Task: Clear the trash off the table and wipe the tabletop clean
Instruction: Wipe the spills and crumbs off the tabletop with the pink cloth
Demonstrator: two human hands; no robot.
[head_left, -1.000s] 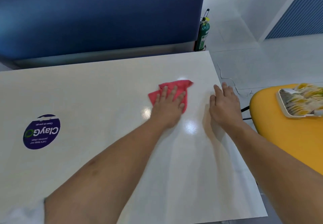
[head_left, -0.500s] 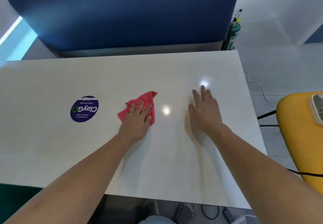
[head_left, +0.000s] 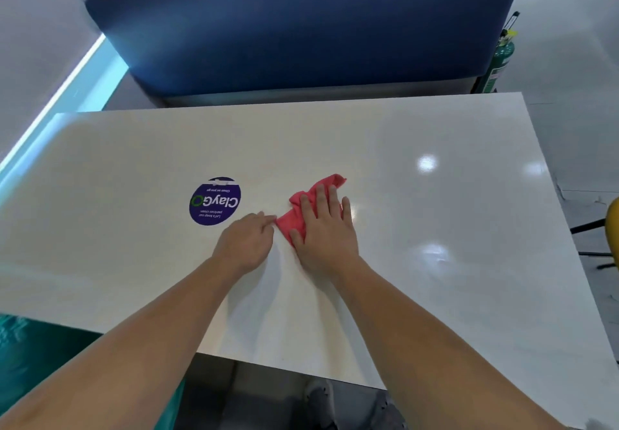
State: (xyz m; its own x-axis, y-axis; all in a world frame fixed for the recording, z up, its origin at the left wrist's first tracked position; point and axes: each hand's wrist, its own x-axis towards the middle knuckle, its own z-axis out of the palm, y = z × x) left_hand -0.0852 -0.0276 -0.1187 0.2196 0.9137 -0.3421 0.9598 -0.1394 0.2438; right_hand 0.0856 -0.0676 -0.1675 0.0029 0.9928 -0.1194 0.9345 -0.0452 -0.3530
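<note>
A glossy white table [head_left: 435,215] fills the view, with a blue bench [head_left: 301,27] behind it and a green extinguisher [head_left: 502,57] at the far right corner. A round purple sticker [head_left: 215,201] sits left of centre. No trash shows on the tabletop, so the job looks to be at the wiping stage.

The red cloth [head_left: 292,219] lies crumpled near the middle, just right of the sticker. The right hand [head_left: 326,232] lies flat on it, fingers straight and spread, pressing rather than gripping. The left hand [head_left: 248,240] sits just beside it, loosely curled, its fingertips [head_left: 272,218] at the cloth's near-left corner. Whether they pinch that corner cannot be told.

The cloth looks light, soft and limp. It should slide easily on the slick surface and bunch if pushed from one edge, so a flat palm over its middle seems the best hold.

Much of the cloth is hidden under the right hand. The sticker's small print is too fine to read, and a yellow seat [head_left: 613,221] is cut off at the right edge.
</note>
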